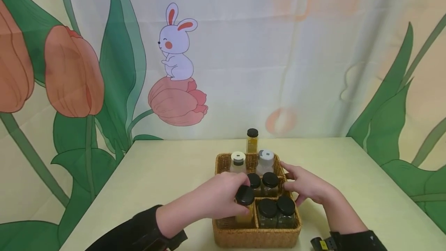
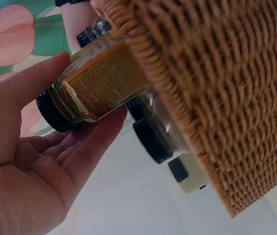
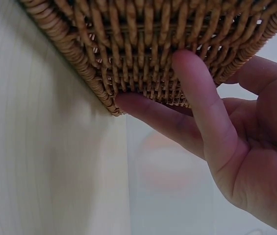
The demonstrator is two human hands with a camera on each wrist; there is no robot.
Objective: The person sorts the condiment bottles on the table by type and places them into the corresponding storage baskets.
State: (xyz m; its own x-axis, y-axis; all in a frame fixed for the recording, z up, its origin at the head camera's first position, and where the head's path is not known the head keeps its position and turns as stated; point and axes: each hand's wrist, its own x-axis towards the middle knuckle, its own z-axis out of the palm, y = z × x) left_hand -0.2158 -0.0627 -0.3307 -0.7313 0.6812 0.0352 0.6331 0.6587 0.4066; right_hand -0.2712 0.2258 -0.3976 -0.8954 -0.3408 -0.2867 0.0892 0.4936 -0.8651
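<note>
My left hand point(image 1: 223, 195) pinches a glass spice jar point(image 2: 106, 81) between thumb and fingers, close to its black lid point(image 1: 245, 195). Yellow-brown powder fills the jar, and its lower part sits within the front left compartment of a wicker basket point(image 1: 256, 239). On the basket's right side, my right hand point(image 1: 310, 185) holds the wall, with fingertips point(image 3: 192, 66) against the outer weave and the thumb at the rim. Two black-lidded jars point(image 1: 267, 208) stand in the front right compartment. More dark-lidded jars point(image 1: 270, 181) stand in the middle.
Two white-capped bottles point(image 1: 266, 160) stand in the basket's rear compartment, the left one with a dark mark on it. Behind the basket, a black-capped bottle of yellow contents point(image 1: 252, 142) stands on the pale table point(image 1: 167, 165). A printed curtain point(image 1: 244, 69) hangs at the table's back edge.
</note>
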